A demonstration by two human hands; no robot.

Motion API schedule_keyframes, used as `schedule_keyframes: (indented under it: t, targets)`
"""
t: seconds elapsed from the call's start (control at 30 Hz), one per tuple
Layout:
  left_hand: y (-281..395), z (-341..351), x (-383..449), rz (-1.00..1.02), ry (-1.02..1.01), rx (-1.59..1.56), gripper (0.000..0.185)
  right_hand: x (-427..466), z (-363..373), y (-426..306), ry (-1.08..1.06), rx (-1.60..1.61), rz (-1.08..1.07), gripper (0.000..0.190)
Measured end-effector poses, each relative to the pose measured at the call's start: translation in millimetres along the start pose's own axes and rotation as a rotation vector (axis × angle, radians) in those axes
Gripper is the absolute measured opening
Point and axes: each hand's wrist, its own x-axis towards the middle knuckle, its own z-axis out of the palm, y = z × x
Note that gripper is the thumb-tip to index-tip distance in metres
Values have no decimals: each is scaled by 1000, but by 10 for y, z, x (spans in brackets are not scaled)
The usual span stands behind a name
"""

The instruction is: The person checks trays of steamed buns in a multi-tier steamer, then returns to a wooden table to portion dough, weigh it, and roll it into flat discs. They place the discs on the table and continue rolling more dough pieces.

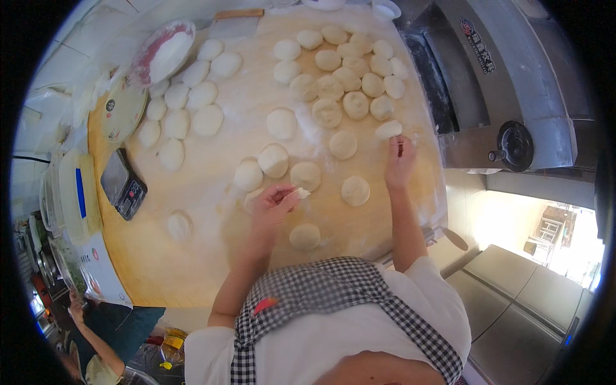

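My left hand (278,201) pinches a small scrap of dough (302,193) between thumb and fingers, above the near middle of a floured wooden work board (207,269). A round dough piece (305,176) lies just beyond that scrap. On the right, my right hand (401,159) holds a pale dough piece (389,130) by its near edge, tilted at the near side of a dense cluster of dough rounds (329,87). Single rounds, one of them a flattened ball (355,191), lie between the two hands. Another group of dough rounds (187,96) sits at the far left.
A bowl of flour (169,57), a round lid (124,109) and a digital kitchen scale (124,184) stand along the left. A dough scraper (238,23) lies at the far edge. A metal machine with a handwheel (515,146) borders the right. Another person's arm (98,344) shows at lower left.
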Motion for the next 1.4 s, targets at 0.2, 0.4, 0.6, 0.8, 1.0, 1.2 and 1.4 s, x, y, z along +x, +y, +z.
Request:
schedule_keyframes:
  t: [0.2,0.4,0.6,0.8,1.0,1.2,1.4]
  targets:
    - [-46,25,-7,-22,-123,-24,11,-67,51,-41,-104,49,142,12]
    - [-64,-18,-15,-56,-62,-29,10,-1,323,-197,-190,-131,-325,22]
    - [-44,-47,-67,-44,-37,-34,12,139,366,-301,-299,65,115,24]
    - [-59,-1,-36,-19,-10,-47,11,-29,-2,-72,-209,-240,-198,18]
    - [42,724,611,571,-99,672,15,-74,-90,-234,-408,-78,28,13]
    - [-322,860,1052,864,-168,1486,28,-106,-184,18,-232,-42,84,24]
    - [-112,827,953,934,-231,1416,43,-74,81,-215,-388,-368,-343,44]
